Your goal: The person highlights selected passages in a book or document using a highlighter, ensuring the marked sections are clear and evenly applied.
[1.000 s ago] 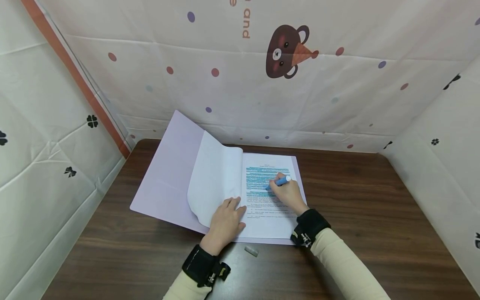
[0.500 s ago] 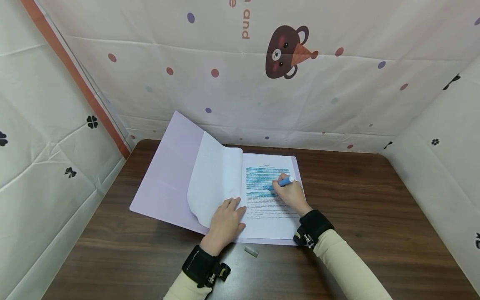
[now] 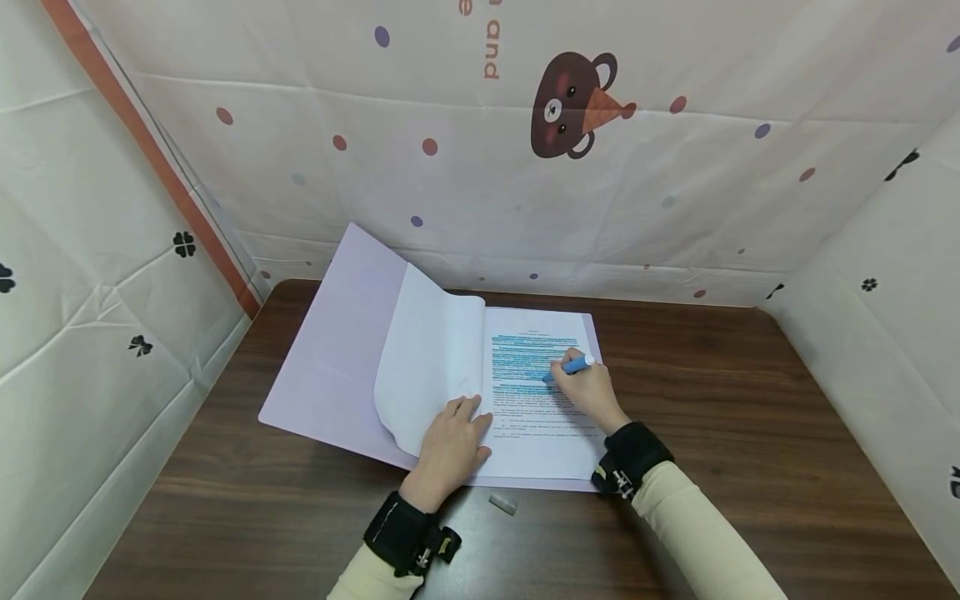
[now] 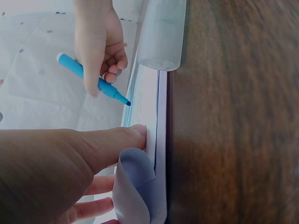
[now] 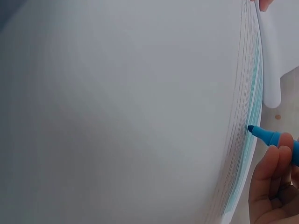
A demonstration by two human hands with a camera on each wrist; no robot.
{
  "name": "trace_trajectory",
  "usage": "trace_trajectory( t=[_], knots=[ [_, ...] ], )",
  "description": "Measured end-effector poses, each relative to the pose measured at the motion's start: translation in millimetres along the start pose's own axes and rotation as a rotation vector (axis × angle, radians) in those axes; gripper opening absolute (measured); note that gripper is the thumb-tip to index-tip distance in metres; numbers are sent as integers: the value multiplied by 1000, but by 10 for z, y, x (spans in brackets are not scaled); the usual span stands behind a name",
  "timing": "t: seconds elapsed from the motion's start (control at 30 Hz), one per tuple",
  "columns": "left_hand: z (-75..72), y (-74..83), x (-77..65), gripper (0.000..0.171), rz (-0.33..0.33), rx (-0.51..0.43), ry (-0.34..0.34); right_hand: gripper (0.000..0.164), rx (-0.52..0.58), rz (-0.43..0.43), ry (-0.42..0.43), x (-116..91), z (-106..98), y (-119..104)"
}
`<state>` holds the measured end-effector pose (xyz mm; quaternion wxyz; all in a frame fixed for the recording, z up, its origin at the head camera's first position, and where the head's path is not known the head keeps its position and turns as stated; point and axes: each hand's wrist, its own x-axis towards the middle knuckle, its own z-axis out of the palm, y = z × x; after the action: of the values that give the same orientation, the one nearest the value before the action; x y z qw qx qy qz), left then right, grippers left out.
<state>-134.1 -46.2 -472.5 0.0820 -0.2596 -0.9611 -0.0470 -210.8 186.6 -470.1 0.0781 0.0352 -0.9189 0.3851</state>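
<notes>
My right hand (image 3: 591,392) pinches a blue highlighter (image 3: 574,365), its dark tip (image 5: 252,128) on a printed page (image 3: 536,454) in the right wrist view. Blue strokes (image 3: 525,354) cover the upper lines of text, while the lower lines are plain. My left hand (image 3: 450,446) rests, fingers spread, on the inner edge of the page and the curled turned-over sheets (image 3: 420,358). In the left wrist view, its thumb (image 4: 133,135) lies along the paper edge. The papers belong to an open lilac folder (image 3: 330,367).
A small grey cylinder (image 3: 502,503) lies on the dark wooden table (image 3: 697,400), just in front of the folder. Pale patterned cloth (image 3: 465,183) hangs behind the table and at both sides. Each wrist carries a black camera strap (image 3: 637,454).
The right hand and the highlighter have slid a little to the right along a text line. My left hand, the folder and the grey cylinder stay where they were.
</notes>
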Motion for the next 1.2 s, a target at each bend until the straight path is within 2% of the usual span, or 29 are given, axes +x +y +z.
trace_trajectory(
  t=[0.8,1.2],
  knots=[
    [26,-11,1,46,-2,-12,-3,24,6,20,7,-10,-67,103],
    [19,-9,-2,45,9,-3,23,25,6,50,9,-20,-112,155]
  ],
)
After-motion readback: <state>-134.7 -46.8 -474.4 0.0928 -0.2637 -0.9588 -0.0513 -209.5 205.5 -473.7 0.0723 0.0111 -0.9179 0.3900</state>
